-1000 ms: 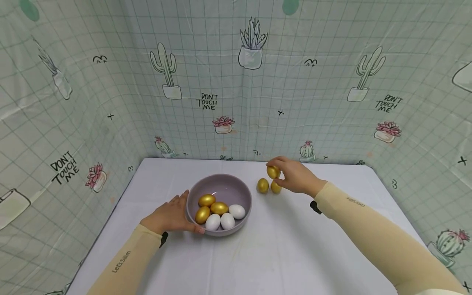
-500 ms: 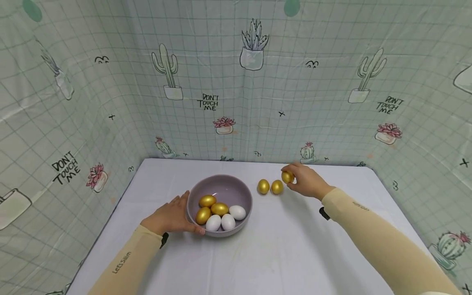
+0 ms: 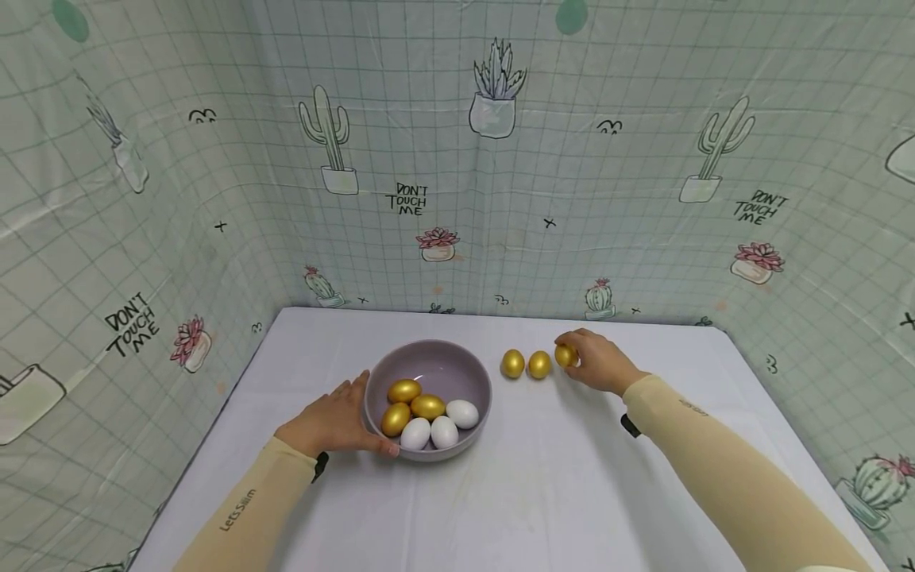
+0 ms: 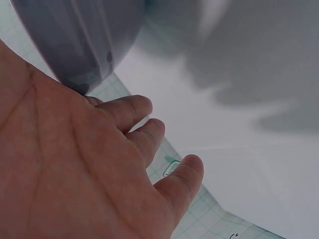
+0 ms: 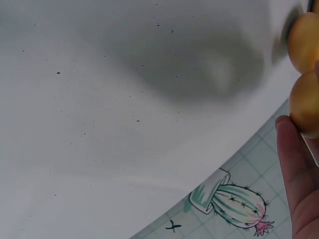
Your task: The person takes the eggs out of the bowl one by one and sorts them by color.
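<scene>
A mauve bowl [image 3: 443, 357] sits left of centre on the table, with several gold eggs [image 3: 404, 391] and white eggs [image 3: 462, 414] in its front part. My left hand [image 3: 332, 421] rests against the bowl's left side, fingers extended and thumb along the front rim. Over to the right, my right hand [image 3: 599, 361] pinches a gold egg [image 3: 566, 355] close over the table, at the right end of a row. Two other gold eggs in that row stand upright, one in the middle [image 3: 539, 365] and one on the left [image 3: 512, 363]. In the right wrist view, fingers touch the gold egg [image 5: 305, 104] at the right edge.
The white table [image 3: 457, 508] has a grid-patterned cloth wall [image 3: 615, 183] with cactus drawings behind it and on both sides. The row of gold eggs stands just right of the bowl, near the back edge.
My right hand has carried its gold egg rightward and down, from above the two standing eggs to beside them. My left hand stays at the bowl.
</scene>
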{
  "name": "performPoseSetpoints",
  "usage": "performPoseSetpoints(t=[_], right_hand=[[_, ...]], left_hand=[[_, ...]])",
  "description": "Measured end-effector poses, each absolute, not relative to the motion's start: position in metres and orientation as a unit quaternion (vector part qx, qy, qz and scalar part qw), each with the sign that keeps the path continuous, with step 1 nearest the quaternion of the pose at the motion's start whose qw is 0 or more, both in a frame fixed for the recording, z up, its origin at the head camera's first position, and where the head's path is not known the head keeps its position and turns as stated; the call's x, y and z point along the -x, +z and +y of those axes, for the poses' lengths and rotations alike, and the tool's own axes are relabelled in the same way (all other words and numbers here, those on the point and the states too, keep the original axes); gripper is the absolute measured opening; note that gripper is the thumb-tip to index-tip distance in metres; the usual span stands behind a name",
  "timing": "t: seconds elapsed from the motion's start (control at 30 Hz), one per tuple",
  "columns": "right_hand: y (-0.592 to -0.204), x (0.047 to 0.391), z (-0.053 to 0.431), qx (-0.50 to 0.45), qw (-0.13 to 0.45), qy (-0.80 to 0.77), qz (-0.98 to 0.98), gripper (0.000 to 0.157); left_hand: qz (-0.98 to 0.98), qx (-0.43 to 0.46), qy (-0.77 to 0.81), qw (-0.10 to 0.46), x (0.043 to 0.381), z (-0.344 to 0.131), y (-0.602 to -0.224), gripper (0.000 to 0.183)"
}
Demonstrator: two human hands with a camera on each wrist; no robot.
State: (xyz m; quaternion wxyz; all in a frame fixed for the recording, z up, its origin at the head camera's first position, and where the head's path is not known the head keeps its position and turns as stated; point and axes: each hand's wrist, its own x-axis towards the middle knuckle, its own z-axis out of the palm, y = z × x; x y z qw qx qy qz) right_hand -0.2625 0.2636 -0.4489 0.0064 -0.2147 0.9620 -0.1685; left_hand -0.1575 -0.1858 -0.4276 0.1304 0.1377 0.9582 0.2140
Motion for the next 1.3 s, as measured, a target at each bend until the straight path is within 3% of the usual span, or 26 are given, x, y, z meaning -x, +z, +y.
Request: performPoseSetpoints(t=[1.3], right_hand=[[-0.471,0.268,0.258,0.203,0.034,-0.183,0.961,0.045]], left_hand=[[0.961,-0.127,0.203,0.138,0.158,-0.187,-0.429,0.143]])
